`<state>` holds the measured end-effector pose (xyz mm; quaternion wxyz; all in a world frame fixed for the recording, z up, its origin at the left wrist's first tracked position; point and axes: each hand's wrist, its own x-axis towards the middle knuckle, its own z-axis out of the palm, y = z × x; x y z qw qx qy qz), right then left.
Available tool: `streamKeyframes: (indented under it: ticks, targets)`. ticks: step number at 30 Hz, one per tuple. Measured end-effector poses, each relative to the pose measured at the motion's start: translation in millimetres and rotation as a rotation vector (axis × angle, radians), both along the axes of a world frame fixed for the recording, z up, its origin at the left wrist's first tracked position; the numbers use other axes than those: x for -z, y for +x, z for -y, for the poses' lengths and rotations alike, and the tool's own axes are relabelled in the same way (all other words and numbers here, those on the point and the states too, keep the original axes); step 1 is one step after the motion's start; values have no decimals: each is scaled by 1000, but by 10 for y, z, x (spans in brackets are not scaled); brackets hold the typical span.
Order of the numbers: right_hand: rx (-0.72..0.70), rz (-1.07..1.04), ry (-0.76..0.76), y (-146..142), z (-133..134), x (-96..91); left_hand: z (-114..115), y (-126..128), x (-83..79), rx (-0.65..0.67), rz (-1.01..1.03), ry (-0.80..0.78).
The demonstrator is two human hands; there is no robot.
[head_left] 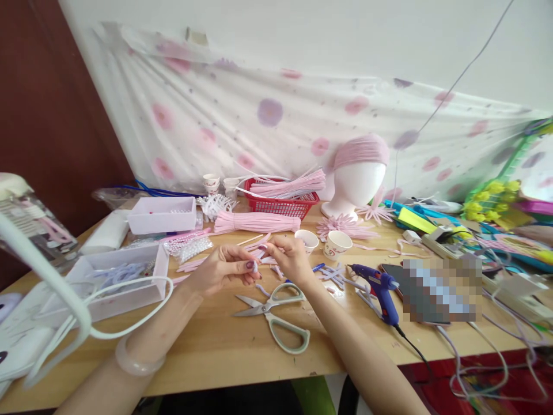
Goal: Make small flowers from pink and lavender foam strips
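My left hand (pixel 224 268) and my right hand (pixel 288 257) meet over the middle of the wooden table (pixel 207 346). Both have their fingers pinched together around a small pale piece (pixel 256 266), too small to name. Pink and lilac strips (pixel 259 243) lie scattered just behind the hands. Open scissors (pixel 276 314) with pale green handles lie on the table right in front of my right wrist. A pale bangle (pixel 138 360) sits on my left wrist.
A blue glue gun (pixel 380 288) stands right of my hands, its cord trailing off the edge. Two paper cups (pixel 322 242), a red basket (pixel 280 204) of pink strips, a foam head (pixel 358 178) and white trays (pixel 129 276) stand around. Cables and clutter fill the right side.
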<state>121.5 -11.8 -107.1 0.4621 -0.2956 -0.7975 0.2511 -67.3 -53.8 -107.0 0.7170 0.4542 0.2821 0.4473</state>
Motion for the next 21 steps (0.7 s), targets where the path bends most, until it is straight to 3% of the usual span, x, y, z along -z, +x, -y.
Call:
streamKeyframes:
  ticks: [9, 14, 17, 21]
  targets:
    - [52, 147, 105, 11, -41, 77, 19, 26, -57, -54, -72, 38]
    - [287, 79, 200, -46, -66, 119, -7, 96, -53, -244, -262, 205]
    - [362, 37, 119, -79, -23, 140, -42, 115, -15, -340, -335, 274]
    - [210, 77, -78, -103, 49, 152, -55, 114, -8, -326, -314, 291]
